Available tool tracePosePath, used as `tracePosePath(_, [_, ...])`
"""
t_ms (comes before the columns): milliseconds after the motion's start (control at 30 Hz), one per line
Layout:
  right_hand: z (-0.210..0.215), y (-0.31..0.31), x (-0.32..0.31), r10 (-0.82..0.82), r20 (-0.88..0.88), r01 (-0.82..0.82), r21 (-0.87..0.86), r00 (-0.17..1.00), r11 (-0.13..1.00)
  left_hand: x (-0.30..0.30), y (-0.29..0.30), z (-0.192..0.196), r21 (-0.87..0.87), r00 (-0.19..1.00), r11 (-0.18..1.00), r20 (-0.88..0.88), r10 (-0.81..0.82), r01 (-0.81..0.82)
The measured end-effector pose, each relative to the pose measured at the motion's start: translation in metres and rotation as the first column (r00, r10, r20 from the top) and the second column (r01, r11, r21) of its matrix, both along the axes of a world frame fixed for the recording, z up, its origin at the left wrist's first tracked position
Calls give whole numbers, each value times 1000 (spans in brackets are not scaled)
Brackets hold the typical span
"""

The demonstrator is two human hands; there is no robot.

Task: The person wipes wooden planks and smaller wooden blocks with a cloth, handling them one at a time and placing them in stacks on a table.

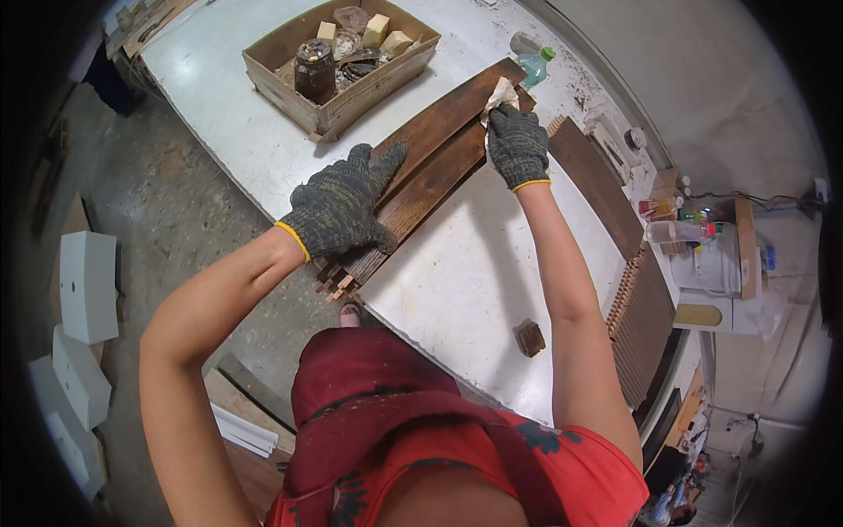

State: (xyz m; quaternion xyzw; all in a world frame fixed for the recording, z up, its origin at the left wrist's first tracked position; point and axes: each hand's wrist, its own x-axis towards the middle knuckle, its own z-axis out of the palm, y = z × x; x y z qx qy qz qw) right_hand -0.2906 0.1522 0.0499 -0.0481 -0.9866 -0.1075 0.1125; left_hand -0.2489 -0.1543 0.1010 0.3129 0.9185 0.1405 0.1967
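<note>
A bundle of long dark-stained wooden slats (430, 162) lies diagonally on the white table (479, 263), its near end sticking out past the table's edge. My left hand (341, 204), in a grey knit glove with a yellow cuff, presses flat on the slats near that end. My right hand (516, 145), gloved the same way, holds a small pale rag (500, 92) against the far end of the top slat.
A cardboard box (342, 57) with a dark jar, yellow blocks and scraps stands at the back. A plastic bottle (534, 63) lies beyond the slats. Stacks of stained slats (637, 299) line the right side. A small brown block (529, 337) sits near me. White boxes (86, 285) lie on the floor.
</note>
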Motion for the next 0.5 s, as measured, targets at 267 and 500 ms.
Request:
tracePosePath(267, [-1,44,-50,-367,-20,365,-67,930,929,1,1,9,31,999,999,37,-31,30])
tracePosePath(500, [-1,-94,88,120,-100,-130,-97,988,987,1,-1,-15,89,998,996,-62,-6,12])
